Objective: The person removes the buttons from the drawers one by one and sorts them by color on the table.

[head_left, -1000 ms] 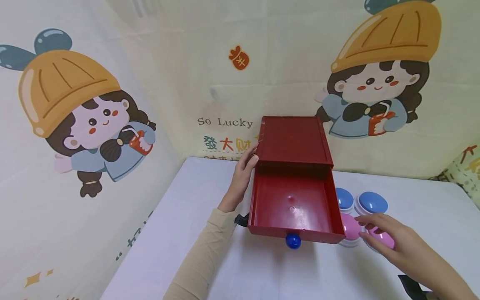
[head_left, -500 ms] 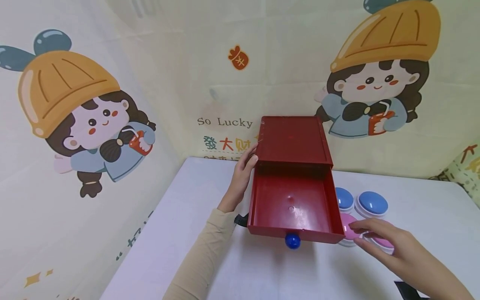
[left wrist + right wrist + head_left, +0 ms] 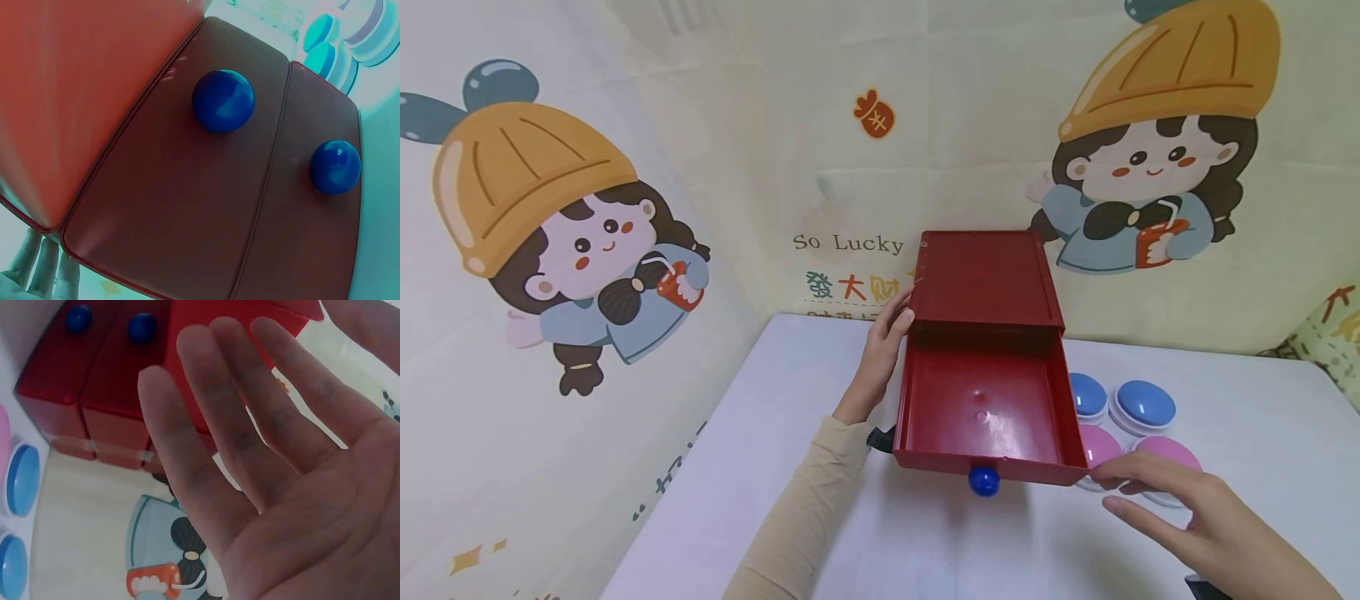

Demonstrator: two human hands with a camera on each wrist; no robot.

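A red drawer cabinet (image 3: 985,275) stands on the white table, its top drawer (image 3: 985,408) pulled far out with nothing inside. The drawer's front carries a blue knob (image 3: 983,481). Below it, two closed drawers with blue knobs (image 3: 223,100) show in the left wrist view. My left hand (image 3: 880,354) rests against the cabinet's left side; its fingers (image 3: 45,262) lie along the wall in the left wrist view. My right hand (image 3: 1180,508) holds nothing, with its fingertips right at the drawer's front right corner. In the right wrist view its fingers (image 3: 234,419) are extended and slightly bent.
Right of the cabinet stand two blue domed buttons (image 3: 1146,403) and two pink ones (image 3: 1168,452), on white bases. The right hand and the drawer partly cover the pink pair. A printed cloth (image 3: 820,125) hangs behind the white table (image 3: 737,467).
My right hand has moved a little left and towards me, from over the pink buttons to the drawer's front right corner. My left hand and the drawer have stayed in place.
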